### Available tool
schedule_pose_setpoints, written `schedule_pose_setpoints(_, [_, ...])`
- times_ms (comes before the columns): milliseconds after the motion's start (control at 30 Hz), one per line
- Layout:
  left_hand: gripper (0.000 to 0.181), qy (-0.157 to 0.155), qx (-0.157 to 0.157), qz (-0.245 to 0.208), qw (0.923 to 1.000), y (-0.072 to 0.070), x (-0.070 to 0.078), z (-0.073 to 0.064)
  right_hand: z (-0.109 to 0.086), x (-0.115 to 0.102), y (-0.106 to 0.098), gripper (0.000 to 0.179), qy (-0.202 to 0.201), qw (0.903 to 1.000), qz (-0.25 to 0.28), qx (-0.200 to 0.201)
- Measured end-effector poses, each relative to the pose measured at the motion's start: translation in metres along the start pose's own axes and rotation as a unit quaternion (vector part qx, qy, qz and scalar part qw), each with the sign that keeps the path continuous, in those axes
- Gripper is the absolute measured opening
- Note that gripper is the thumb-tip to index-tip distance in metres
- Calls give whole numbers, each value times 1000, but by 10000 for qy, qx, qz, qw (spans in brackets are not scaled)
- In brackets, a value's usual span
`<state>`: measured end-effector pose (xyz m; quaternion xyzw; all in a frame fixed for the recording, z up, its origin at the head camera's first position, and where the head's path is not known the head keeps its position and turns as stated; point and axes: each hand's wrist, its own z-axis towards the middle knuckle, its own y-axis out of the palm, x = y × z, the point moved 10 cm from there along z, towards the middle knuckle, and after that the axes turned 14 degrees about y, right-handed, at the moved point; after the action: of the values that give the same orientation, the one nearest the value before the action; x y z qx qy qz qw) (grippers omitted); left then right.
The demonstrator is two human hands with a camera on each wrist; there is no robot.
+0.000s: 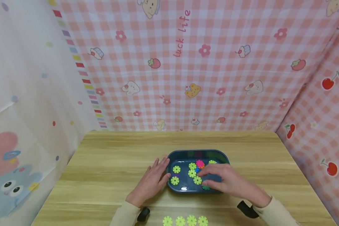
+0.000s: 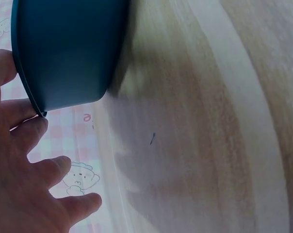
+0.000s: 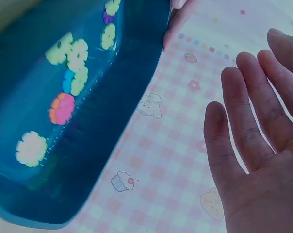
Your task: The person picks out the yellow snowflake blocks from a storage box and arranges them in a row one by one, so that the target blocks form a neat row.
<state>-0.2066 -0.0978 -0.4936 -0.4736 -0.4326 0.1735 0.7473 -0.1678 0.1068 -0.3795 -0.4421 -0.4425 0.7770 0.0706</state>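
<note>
A dark blue tray (image 1: 183,159) with rounded corners stands on the wooden table. Inside it lie several yellow-green notched plastic discs (image 1: 192,173), a pink disc (image 1: 199,163), a bit of blue disc (image 1: 196,169) and a green disc (image 1: 205,187) partly under my right hand. My left hand (image 1: 151,182) rests against the tray's left rim, fingers extended and spread in the left wrist view. Over the tray's right part reaches my right hand (image 1: 228,180), thumb and forefinger apart. In the right wrist view its fingers (image 3: 238,111) are loosely extended and nothing lies between them.
Several yellow-green discs (image 1: 180,221) form a row at the table's near edge, in front of the tray. Patterned cloth (image 1: 169,94) hangs behind the table (image 1: 115,150) and along both sides. A black strap (image 1: 247,209) shows at my right wrist.
</note>
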Motion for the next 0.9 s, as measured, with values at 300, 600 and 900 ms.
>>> schedule_pose_setpoints(300, [56, 71, 35, -122, 9999, -5, -1, 0, 50, 14, 10, 21, 484, 9962, -387, -612])
schedule_pose_setpoints(600, [52, 205, 39, -287, 9994, -5, 0, -1, 87, 39, 36, 23, 843, 9872, -689, -1168])
schedule_pose_setpoints(900, [53, 160, 181, -490, 9985, -5, -3, -1, 101, 60, 76, 27, 805, 9804, -697, -1658])
